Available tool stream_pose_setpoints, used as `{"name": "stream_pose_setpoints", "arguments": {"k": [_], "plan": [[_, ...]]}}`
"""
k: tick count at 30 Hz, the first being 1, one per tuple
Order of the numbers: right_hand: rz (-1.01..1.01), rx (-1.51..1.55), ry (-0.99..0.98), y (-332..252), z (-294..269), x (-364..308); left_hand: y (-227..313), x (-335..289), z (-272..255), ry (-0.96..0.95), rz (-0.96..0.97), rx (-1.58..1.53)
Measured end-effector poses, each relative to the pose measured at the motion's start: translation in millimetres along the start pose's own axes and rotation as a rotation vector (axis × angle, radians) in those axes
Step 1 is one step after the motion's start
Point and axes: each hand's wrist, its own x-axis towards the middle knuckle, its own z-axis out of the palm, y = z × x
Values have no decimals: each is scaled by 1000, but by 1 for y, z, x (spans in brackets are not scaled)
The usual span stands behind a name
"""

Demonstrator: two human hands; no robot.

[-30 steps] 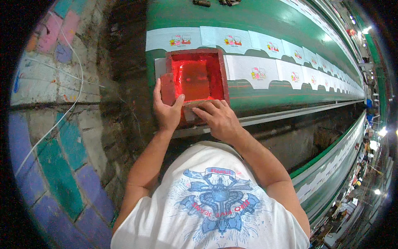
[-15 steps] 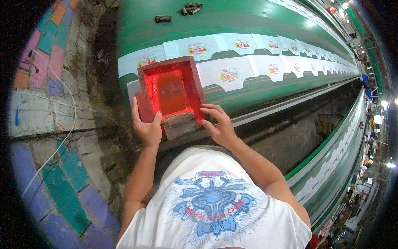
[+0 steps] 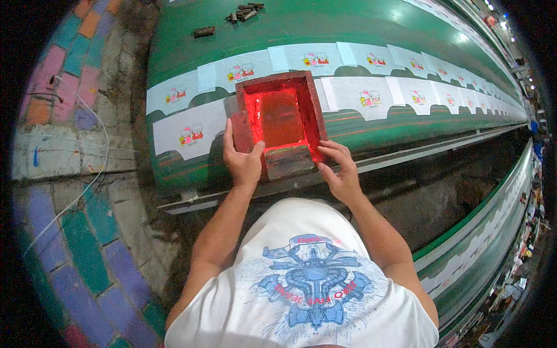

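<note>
A screen-printing frame [image 3: 316, 110] with thick, red-stained wooden walls is held between my two hands over the near row of white fabric pieces. Bright red ink [image 3: 281, 120] coats its inside around a darker middle. My left hand [image 3: 243, 165] grips the near left corner, fingers along a wooden block there and thumb on the near edge. At the near right corner, my right hand [image 3: 341, 174] curls its fingers and thumb around the wall. To the frame's left lies a fabric piece [image 3: 165, 132] bearing a small cartoon print. Whether the frame touches the fabric is unclear.
Two rows of printed fabric pieces [image 3: 418, 95] run along the long green table [image 3: 400, 124]. Several dark cylindrical pieces [image 3: 246, 13] lie on its far part. A parallel table [image 3: 464, 255] is at right. On the left, a white cable [image 3: 87, 191] crosses the painted brick floor.
The frame has shifted right along the near row in both hands, uncovering the printed piece at the left end. My viewpoint has shifted as well.
</note>
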Motion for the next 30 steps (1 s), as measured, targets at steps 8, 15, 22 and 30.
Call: {"name": "stream_pose_setpoints", "arguments": {"k": [8,15,22,30], "plan": [[-230,-136,-95,-5,-15,6,8,0,8,-10,-79,-90],[-425,-297,-257,-22,5,19,0,0,14,-26,-84,-160],[-476,-441,-348,-37,9,43,-2,0,15,-9,-73,-132],[-398,-663,-593,-57,6,77,-7,2,16,14,-55,-96]]}}
